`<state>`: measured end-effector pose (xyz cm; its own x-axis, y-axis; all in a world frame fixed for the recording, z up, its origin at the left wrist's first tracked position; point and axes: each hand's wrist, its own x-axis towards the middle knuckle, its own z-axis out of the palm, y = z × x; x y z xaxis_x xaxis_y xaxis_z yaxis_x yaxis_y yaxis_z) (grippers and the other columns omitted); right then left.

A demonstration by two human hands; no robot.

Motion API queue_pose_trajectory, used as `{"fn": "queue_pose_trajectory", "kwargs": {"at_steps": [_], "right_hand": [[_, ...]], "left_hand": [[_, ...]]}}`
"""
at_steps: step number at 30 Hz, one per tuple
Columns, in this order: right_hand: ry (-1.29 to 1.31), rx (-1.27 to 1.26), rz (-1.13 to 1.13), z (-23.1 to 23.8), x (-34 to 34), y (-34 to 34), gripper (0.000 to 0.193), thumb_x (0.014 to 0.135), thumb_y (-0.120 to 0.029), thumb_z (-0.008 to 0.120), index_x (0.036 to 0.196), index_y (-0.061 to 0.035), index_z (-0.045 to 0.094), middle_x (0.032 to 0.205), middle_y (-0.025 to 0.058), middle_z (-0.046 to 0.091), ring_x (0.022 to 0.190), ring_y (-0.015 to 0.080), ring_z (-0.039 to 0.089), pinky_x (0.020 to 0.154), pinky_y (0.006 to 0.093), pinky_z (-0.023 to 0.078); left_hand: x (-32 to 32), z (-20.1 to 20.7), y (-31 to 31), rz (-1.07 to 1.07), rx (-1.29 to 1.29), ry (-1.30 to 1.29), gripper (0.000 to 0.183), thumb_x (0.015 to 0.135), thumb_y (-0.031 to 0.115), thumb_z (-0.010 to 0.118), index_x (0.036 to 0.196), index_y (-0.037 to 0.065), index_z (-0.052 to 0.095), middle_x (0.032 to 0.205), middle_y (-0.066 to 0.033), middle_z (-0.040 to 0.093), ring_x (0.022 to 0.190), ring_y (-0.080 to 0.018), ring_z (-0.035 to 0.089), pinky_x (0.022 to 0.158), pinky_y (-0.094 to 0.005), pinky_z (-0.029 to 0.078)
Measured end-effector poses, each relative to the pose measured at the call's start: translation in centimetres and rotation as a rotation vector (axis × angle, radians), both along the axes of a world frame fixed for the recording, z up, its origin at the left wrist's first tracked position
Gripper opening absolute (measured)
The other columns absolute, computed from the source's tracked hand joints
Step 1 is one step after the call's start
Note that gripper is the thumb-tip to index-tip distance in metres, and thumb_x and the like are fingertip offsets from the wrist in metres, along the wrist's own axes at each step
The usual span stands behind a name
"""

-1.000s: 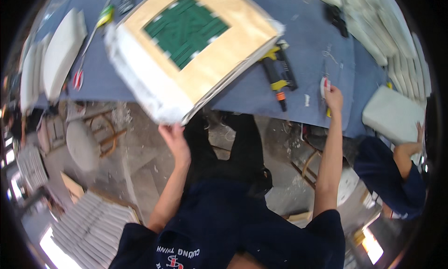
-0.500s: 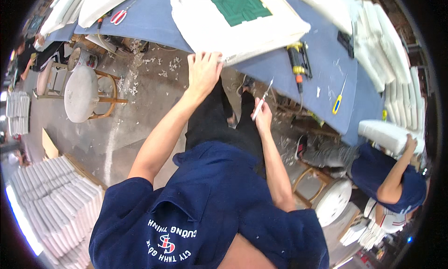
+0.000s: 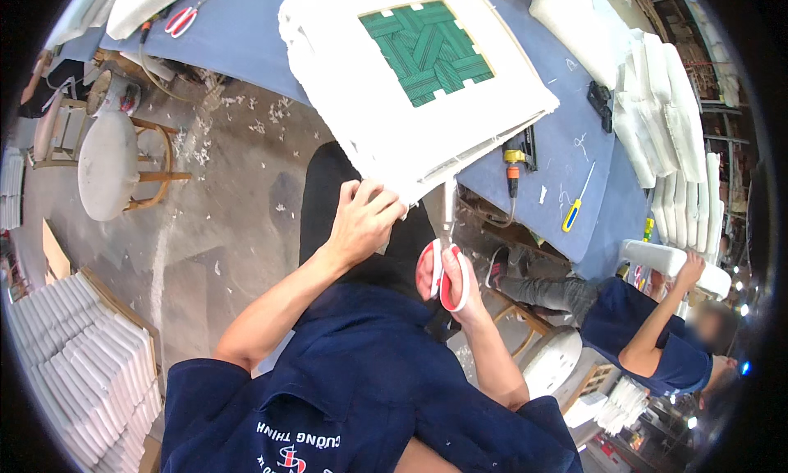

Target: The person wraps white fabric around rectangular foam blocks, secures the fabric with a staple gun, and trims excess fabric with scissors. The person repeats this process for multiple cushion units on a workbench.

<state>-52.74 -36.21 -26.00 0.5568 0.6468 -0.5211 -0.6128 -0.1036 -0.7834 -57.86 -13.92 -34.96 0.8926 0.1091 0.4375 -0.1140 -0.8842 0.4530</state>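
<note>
A square white padded seat cushion (image 3: pixel 468 132) with green woven webbing (image 3: pixel 427 50) in its middle lies at the front edge of the blue work table (image 3: pixel 533 202). Its near corner juts out over my legs. My left hand (image 3: pixel 361 227) is closed on that corner, fingers curled over the white cover. Just right of it, my right hand (image 3: pixel 470 302) holds scissors (image 3: pixel 448 214) with red and white handles, fingers through the loops. Their blades point up at the cushion's near edge; the tips meet the edge, and I cannot tell whether they are cutting.
On the table are an air tool (image 3: pixel 515 156) with a hose, a yellow-handled screwdriver (image 3: pixel 572 215), a black tool (image 3: pixel 601 105) and other scissors (image 3: pixel 182 20). White cushions (image 3: pixel 669 112) are piled right. A co-worker (image 3: pixel 640 325) holds one. Left stand a stool (image 3: pixel 111 169) and stacked panels (image 3: pixel 82 358).
The cushion has come nearer and further over the table edge, my left hand with it. My right hand has turned the scissors and brought them up to the cushion's edge.
</note>
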Motion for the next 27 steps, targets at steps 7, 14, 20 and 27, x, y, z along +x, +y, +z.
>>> {"fn": "queue_pose_trajectory", "kwargs": {"at_steps": [7, 14, 20, 27], "right_hand": [[0.642, 0.097, 0.018, 0.5, 1.3, 1.3, 0.072, 0.110, -0.077, 0.030, 0.089, -0.0115, 0.051, 0.076, 0.0043, 0.052, 0.061, 0.0198, 0.051, 0.060, 0.0317, 0.041], [0.826, 0.186, 0.002, 1.1, 0.6, 2.3, 0.070, 0.111, -0.074, 0.030, 0.089, -0.0112, 0.050, 0.075, 0.0034, 0.051, 0.056, 0.0172, 0.048, 0.054, 0.0283, 0.039], [0.943, 0.237, -0.063, 0.6, 0.4, 2.9, 0.066, 0.112, -0.069, 0.035, 0.091, -0.0100, 0.054, 0.074, 0.0037, 0.051, 0.058, 0.0167, 0.048, 0.056, 0.0277, 0.041], [0.966, 0.330, -0.045, -1.2, 0.9, 3.1, 0.063, 0.111, -0.069, 0.039, 0.094, -0.0115, 0.057, 0.076, 0.0017, 0.052, 0.062, 0.0173, 0.048, 0.061, 0.0296, 0.040]], "left_hand": [[-0.5, 0.2, 3.5, -0.170, 0.136, -0.019, 0.024, 0.080, 0.020, 0.077, 0.103, 0.029, 0.076, 0.141, 0.0134, 0.068, 0.136, -0.0220, 0.052, 0.105, -0.0497, 0.030], [0.2, -1.0, 4.3, -0.070, 0.150, 0.100, 0.031, 0.080, 0.028, 0.085, 0.109, 0.033, 0.074, 0.117, 0.0107, 0.064, 0.123, -0.0188, 0.055, 0.105, -0.0493, 0.031], [1.0, -0.8, 5.9, -0.219, 0.225, 0.046, 0.034, 0.080, 0.026, 0.085, 0.111, 0.033, 0.075, 0.110, 0.0086, 0.062, 0.120, -0.0196, 0.055, 0.103, -0.0471, 0.035], [1.4, -0.1, 5.3, -0.216, 0.176, 0.134, 0.040, 0.078, 0.024, 0.087, 0.116, 0.032, 0.077, 0.104, 0.0063, 0.059, 0.116, -0.0224, 0.055, 0.102, -0.0468, 0.036]]}}
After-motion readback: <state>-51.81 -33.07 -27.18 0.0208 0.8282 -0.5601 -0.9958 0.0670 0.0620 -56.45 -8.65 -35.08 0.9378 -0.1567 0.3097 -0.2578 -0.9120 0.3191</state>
